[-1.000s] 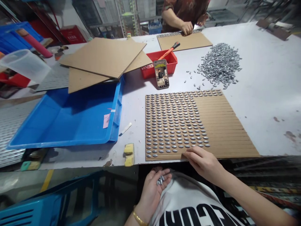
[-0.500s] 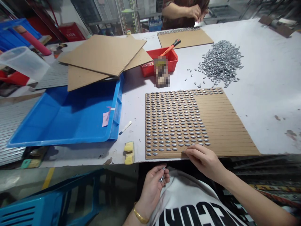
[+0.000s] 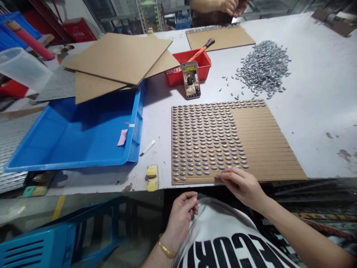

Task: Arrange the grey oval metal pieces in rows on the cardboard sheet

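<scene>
While the right hand [image 3: 241, 187] is lying palm down at the near edge of the cardboard board [image 3: 269, 149], its grip is loose and unclenched, with the fingers extended leftward and the fingertips [image 3: 223, 175] touching the board just beside the lowest rows of silver metal pieces [image 3: 206, 143]. The forearm is reaching in from the lower right. The left hand [image 3: 181, 217] is being held up off the table in front of the chest, palm turned inward and fingers curled toward the thumb; whether it is grasping anything cannot be confirmed from this view. A gold bangle [image 3: 166, 250] is sitting on that wrist, and a white T-shirt with black lettering [image 3: 223, 249] is showing below.

The metal pieces are standing in tight rows over the left portion of the board, while its right portion is showing bare ribbed strips. A loose heap of matching pieces [image 3: 263, 67] is lying on the white table [image 3: 318, 111] beyond the board. A phone [image 3: 191, 80] is leaning against a red tray [image 3: 178, 70], which is holding an orange-handled tool [image 3: 201, 44]. A blue plastic tray [image 3: 134, 115] is sitting to the left, below stacked cardboard sheets [image 3: 117, 56]. At the far side, a co-worker's hands [image 3: 231, 5] are raised above a second board [image 3: 220, 37].
</scene>
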`<state>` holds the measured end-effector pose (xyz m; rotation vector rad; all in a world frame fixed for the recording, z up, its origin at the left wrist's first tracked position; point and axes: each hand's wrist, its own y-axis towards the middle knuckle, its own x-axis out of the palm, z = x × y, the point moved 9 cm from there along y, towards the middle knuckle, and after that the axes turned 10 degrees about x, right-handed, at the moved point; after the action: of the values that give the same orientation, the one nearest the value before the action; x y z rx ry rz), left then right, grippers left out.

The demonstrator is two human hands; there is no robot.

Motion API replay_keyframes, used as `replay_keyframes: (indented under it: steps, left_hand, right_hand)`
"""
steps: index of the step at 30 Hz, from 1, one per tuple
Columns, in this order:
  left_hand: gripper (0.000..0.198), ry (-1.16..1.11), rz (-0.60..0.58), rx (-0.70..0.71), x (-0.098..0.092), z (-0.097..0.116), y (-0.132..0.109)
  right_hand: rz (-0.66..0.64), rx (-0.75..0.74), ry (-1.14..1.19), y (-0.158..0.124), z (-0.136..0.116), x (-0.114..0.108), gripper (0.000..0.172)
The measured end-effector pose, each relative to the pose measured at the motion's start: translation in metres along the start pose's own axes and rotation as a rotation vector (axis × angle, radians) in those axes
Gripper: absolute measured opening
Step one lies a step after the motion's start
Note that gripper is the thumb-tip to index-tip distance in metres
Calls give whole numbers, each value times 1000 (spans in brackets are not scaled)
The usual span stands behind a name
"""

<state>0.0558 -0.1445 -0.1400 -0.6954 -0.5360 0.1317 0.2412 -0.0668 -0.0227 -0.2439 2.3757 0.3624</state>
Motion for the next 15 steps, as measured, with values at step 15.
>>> replay_keyframes:
  steps: [15]
  left_hand:
    - [28,4,5,8,4,2,-1]
  right_hand:
    - [5,-8,6,0,-2,-1,18]
